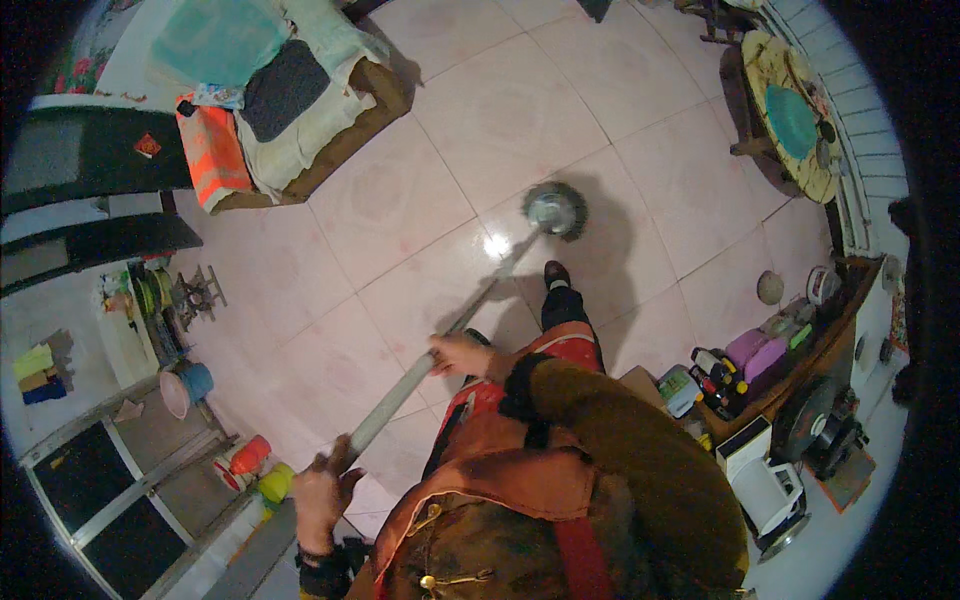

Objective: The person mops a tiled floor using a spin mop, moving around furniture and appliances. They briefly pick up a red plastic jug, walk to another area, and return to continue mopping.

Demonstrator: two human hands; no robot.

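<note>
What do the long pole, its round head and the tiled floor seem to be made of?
Long pole: perhaps metal or plastic; it looks smooth and pale grey.
Round head: shiny pale centre, maybe metal or plastic; the dark, fuzzy rim suggests bristles or fibres.
Tiled floor: probably glazed ceramic, given its glossy light reflection.

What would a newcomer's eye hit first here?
Probably the long pole, slanting across the middle in the person's left hand and right hand, with its round bristled head on the pale tiled floor ahead of the feet. Next, likely the bright orange cloth on the covered seat at upper left, then the round yellowish table at upper right.
</note>
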